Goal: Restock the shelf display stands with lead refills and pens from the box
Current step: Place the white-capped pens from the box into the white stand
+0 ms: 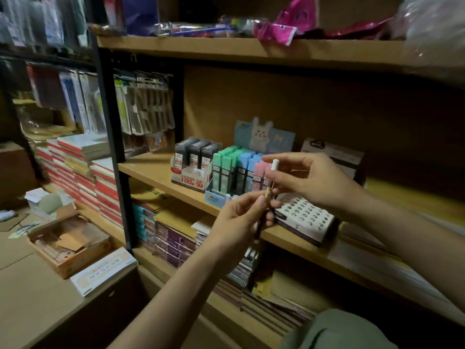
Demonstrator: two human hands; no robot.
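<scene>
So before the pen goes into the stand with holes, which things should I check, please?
1. Pen held firmly: ok, left hand grips the lower barrel and right hand pinches it higher up.
2. Pen cap on: ok, the white cap sits at the top.
3. Free holes in the pen stand: ok, many holes look empty.
4. Path to the stand: ok, nothing lies between pen and stand.
5. Stand steady on the shelf: cannot tell, its front sits at the shelf edge.
6. Lead refill displays clear of the hands: ok.
</scene>
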